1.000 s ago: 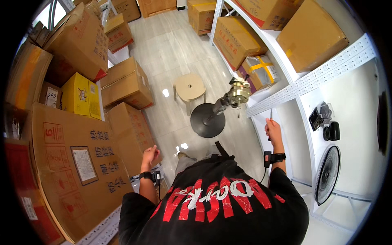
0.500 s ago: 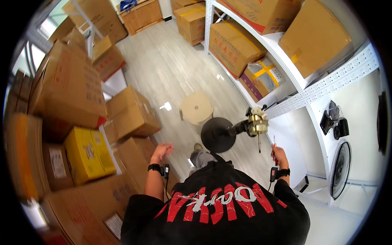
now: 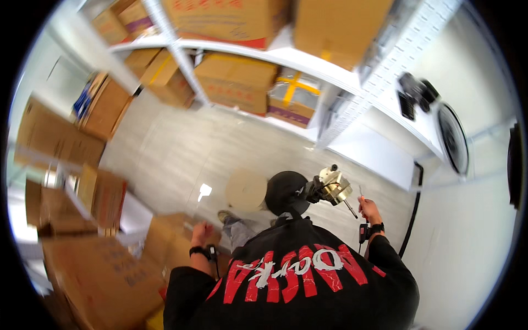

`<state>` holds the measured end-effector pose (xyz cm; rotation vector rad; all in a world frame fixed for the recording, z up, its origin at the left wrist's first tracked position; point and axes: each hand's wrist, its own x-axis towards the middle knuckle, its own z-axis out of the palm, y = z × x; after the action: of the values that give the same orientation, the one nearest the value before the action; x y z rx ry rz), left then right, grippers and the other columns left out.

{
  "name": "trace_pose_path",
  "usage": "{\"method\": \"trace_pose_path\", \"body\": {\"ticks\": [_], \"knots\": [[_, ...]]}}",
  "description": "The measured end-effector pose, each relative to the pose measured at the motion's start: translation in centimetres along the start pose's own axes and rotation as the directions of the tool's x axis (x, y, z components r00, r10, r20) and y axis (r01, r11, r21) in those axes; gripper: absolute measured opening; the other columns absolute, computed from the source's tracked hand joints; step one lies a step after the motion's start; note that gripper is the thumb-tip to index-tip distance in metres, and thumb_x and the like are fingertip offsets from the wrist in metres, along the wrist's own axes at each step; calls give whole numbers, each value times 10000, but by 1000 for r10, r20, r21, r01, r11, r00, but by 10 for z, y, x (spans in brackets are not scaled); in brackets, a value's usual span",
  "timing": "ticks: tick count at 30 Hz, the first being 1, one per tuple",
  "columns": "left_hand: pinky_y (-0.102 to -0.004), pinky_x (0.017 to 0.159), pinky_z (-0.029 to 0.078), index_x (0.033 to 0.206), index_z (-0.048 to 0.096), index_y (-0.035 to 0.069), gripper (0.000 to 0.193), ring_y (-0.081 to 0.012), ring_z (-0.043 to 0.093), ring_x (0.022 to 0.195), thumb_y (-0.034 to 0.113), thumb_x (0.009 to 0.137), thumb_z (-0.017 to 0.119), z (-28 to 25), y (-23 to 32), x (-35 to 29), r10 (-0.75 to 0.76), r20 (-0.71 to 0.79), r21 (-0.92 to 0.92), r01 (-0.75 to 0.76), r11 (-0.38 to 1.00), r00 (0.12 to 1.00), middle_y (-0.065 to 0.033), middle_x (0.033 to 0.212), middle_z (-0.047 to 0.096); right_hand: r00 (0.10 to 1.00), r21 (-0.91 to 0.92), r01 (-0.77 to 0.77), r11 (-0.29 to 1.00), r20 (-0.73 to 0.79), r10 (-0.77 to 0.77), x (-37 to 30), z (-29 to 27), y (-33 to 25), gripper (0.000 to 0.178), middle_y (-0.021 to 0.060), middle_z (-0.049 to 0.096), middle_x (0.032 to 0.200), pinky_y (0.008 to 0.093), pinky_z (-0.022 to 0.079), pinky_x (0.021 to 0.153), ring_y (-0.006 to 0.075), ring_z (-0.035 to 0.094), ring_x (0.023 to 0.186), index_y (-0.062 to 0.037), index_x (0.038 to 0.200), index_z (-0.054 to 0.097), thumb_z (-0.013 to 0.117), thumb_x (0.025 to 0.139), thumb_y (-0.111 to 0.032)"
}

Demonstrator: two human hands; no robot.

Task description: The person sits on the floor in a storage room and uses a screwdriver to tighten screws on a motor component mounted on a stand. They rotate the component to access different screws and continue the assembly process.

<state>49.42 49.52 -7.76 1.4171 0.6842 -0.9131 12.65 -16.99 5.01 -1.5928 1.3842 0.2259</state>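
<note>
One slim tool (image 3: 361,191) is being pinched in the right hand (image 3: 369,209), one motor head (image 3: 335,187) sitting just left of it. Looks like positioning's being done; a closer reach is probably being called for. One black base (image 3: 281,190) and one stool (image 3: 246,190) are standing between the hands. Left hand (image 3: 202,233): too blurry, grip can't be told.

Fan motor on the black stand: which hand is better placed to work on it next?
Likely the right hand, holding a screwdriver-like tool near the fan motor; the left hand is much farther off.
</note>
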Motion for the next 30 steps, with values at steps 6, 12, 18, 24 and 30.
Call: {"method": "trace_pose_path", "body": {"ticks": [6,12,18,24,30], "knots": [[-400,595,526,852,637,57,169,-247,632,663,196,931,584,-59,73,98,-282,241,237,225,945,929,-61,723,628,968,127,-134,983,-194,157,-66,68,-10,600,40,555,570,320,383,423,149,494,443,-58,688,607,566,953,-594],[-366,527,502,913,611,27,120,-281,654,699,143,934,591,-60,127,115,-93,144,300,47,953,985,-98,806,645,911,364,-154,918,-308,275,-119,123,-8,557,47,584,603,317,377,422,152,480,441,-46,703,611,587,958,-541],[-502,748,508,1116,539,37,264,-371,645,1006,261,989,481,-69,173,166,-201,30,342,178,922,979,-164,1127,632,918,416,-176,892,-257,301,-151,165,18,536,44,588,625,313,377,432,141,474,453,-55,737,623,579,964,-539],[-493,868,543,1064,523,58,247,-357,656,1100,271,991,422,26,287,191,-40,339,505,-146,851,940,-172,1180,655,876,535,-185,825,-290,384,-140,210,88,570,59,612,624,306,421,454,151,512,477,-36,739,633,566,962,-556],[-384,669,546,1005,580,72,331,-220,705,801,329,1033,373,218,368,172,216,359,744,-418,521,908,-81,873,712,856,730,-125,672,-263,445,-135,220,79,475,53,590,604,310,394,426,144,496,449,-38,730,621,614,959,-453]]}}
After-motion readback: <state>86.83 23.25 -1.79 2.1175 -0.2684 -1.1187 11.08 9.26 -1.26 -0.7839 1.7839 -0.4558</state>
